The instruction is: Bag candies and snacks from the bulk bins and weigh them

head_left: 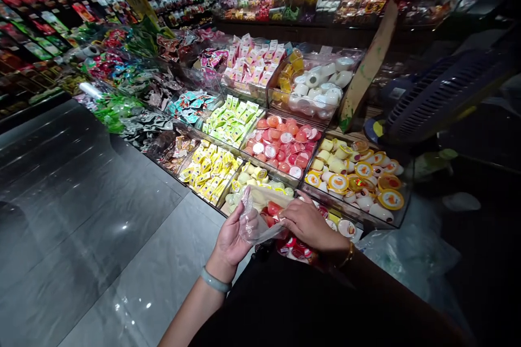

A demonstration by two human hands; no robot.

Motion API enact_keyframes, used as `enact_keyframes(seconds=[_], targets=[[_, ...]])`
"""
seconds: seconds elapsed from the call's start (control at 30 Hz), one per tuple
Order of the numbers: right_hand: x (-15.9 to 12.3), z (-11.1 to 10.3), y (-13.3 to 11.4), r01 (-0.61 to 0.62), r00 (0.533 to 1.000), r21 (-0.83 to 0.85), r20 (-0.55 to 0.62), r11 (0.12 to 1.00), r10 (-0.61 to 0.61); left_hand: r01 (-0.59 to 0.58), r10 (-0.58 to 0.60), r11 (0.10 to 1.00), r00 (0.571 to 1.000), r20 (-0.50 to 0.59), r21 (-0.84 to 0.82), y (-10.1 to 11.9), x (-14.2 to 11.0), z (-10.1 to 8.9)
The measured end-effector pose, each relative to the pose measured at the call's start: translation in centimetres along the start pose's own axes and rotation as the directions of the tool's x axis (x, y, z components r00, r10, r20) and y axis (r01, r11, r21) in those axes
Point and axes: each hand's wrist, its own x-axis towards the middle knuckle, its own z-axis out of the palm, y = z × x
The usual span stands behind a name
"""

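Just before the display bins [350, 206], head view, the left hand [233, 236], fingers curled, and the right hand [307, 222], fingers closed, grip a clear bag [262, 232] between them, red cups [274, 208] at its mouth; bag handling appears in hand, the next move likely needing a steady rim.

Beyond the bag [258, 232] lie bins [348, 203], a display [301, 31] behind them, with seemingly a fan [439, 92] at right.

Open air above bag [264, 231]; bin walls [272, 169] beyond, fan [442, 95] obstructing right.
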Motion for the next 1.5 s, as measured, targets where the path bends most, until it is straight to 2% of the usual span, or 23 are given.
enact_keyframes(seconds=[0.1, 0.2, 0.23, 0.3, 0.4, 0.47, 0.6, 0.83, 0.93, 1.03, 1.13, 1.23, 1.37, 1.5], targets=[[-0.7, -1.3, 1.4, 0.019, 0.997, -0.095, 0.078, 0.995, -0.011, 0.000, 0.000, 1.000, 1.000, -0.006, 0.031, 0.0, 0.1, 0.1], [-1.2, -3.5, 4.2, -0.130, 0.990, -0.210, -0.085, 0.969, 0.114, 0.014, -0.013, 0.999, 1.000, -0.016, 0.046, -0.1, 0.2, 0.1], [-1.3, -4.4, 5.4, -0.205, 0.972, -0.243, -0.164, 0.948, 0.168, 0.018, -0.017, 0.999, 1.000, -0.017, 0.051, -0.2, 0.2, 0.2], [-1.7, -6.1, 8.0, -0.391, 0.901, -0.321, -0.326, 0.862, 0.287, 0.018, -0.018, 0.998, 1.000, -0.012, 0.059, -0.4, 0.2, 0.3], [-2.4, -7.8, 11.6, -0.605, 0.789, -0.454, -0.455, 0.655, 0.413, 0.030, -0.029, 0.998, 0.999, -0.021, 0.054, -0.6, 0.2, 0.6], [-2.9, -8.0, 13.1, -0.640, 0.768, -0.519, -0.446, 0.566, 0.459, 0.058, -0.056, 0.997, 0.997, -0.044, 0.043, -0.8, 0.3, 0.7], [-3.5, -6.9, 14.0, -0.624, 0.781, -0.542, -0.424, 0.563, 0.458, 0.072, -0.070, 0.997, 0.996, -0.051, 0.035, -1.1, 0.4, 0.5], [-3.7, -5.5, 13.7, -0.598, 0.787, -0.488, -0.507, 0.636, 0.350, 0.044, -0.043, 0.998, 0.999, -0.022, 0.041, -1.5, 0.1, 0.4], [-3.6, -5.8, 13.7, -0.588, 0.783, -0.465, -0.531, 0.662, 0.323, 0.030, -0.030, 0.999, 0.999, -0.014, 0.043, -1.6, 0.0, 0.5], [-3.5, -7.0, 12.7, -0.536, 0.793, -0.416, -0.545, 0.734, 0.271, 0.028, -0.028, 0.999, 1.000, -0.009, 0.031, -1.7, -0.1, 0.6], [-2.9, -8.2, 10.1, -0.430, 0.819, -0.330, -0.534, 0.840, 0.209, 0.022, -0.022, 1.000, 1.000, 0.006, 0.008, -1.6, -0.3, 0.6], [-2.0, -8.1, 6.4, -0.281, 0.850, -0.206, -0.506, 0.937, 0.143, 0.022, -0.022, 1.000, 1.000, 0.016, -0.004, -1.6, -0.3, 0.5], [-1.1, -5.7, 2.0, -0.127, 0.902, -0.081, -0.424, 0.989, 0.081, 0.051, -0.051, 0.998, 0.999, -0.003, -0.024, -1.4, -0.3, 0.2], [-0.6, -2.5, -0.2, -0.030, 0.933, -0.055, -0.359, 0.998, 0.008, 0.091, -0.092, 0.995, 0.995, -0.027, -0.034, -1.3, -0.3, 0.1]])
